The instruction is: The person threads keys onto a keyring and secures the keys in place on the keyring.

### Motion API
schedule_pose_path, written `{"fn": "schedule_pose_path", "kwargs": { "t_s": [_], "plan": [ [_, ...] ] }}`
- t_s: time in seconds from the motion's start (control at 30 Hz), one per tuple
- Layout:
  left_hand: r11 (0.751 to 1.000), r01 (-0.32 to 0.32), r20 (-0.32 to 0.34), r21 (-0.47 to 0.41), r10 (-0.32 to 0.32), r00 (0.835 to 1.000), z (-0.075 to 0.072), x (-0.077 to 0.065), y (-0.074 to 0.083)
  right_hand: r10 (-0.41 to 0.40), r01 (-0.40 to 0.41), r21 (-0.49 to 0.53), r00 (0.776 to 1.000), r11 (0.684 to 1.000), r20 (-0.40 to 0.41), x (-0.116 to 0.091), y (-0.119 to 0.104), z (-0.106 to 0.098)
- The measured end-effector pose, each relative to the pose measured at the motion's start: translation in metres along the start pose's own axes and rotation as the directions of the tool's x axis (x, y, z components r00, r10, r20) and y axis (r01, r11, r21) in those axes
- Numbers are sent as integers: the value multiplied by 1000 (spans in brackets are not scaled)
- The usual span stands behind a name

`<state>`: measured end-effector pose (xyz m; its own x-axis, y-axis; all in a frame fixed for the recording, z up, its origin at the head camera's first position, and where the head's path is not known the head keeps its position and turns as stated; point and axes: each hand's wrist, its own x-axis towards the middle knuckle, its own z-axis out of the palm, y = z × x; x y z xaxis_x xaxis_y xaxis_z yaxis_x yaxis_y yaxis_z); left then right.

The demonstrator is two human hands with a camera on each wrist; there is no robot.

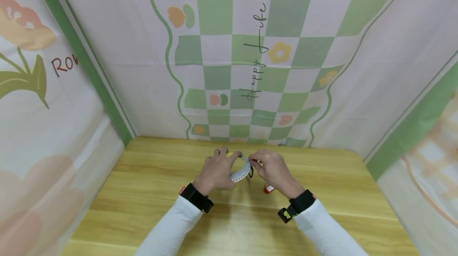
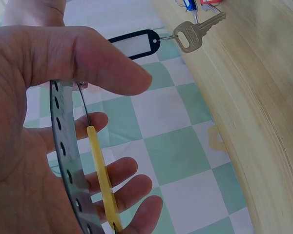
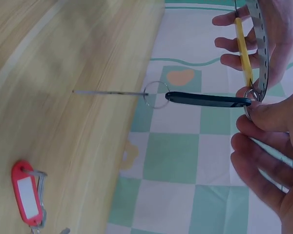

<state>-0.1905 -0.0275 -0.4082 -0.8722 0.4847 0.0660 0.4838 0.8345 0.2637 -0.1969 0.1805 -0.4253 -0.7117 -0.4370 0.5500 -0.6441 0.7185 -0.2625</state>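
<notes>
My left hand (image 1: 216, 170) grips a curved metal band (image 1: 241, 174) with a row of holes along it. A yellow handle (image 2: 102, 170) on a thin wire runs beside the band, near the left fingers. At the band's end my right hand (image 1: 275, 168) pinches a small split ring (image 3: 248, 112) between thumb and finger. From that ring extends a black key tag (image 3: 207, 99) with a white label. A second ring joins the tag to a metal key (image 2: 190, 36), seen edge-on in the right wrist view. Whether the split ring is threaded onto the wire, I cannot tell.
A red key tag (image 3: 27, 195) with a key ring lies on the wooden table (image 1: 143, 208) below my right hand. Part of a blue tag (image 2: 190, 4) shows at the left wrist view's top edge. A checkered green and white curtain (image 1: 250, 69) hangs behind the table.
</notes>
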Motion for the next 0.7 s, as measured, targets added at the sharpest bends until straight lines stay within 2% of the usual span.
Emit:
{"fn": "schedule_pose_path", "kwargs": {
  "t_s": [0.2,0.3,0.57,0.7],
  "plan": [
    [1000,-1,-11,-8,1,1000,1,0,-1,159,-159,78,987,984,8,-1,-4,2],
    [1000,3,-19,-6,-3,1000,2,0,-1,206,-205,113,978,972,0,-2,-6,3],
    [1000,-1,-30,-1,1,1000,4,1,-2,190,-183,144,981,973,-39,-4,-6,7],
    [1000,-8,-35,2,8,999,5,1,-2,147,-142,123,989,982,-35,-4,-4,6]
  ]
}}
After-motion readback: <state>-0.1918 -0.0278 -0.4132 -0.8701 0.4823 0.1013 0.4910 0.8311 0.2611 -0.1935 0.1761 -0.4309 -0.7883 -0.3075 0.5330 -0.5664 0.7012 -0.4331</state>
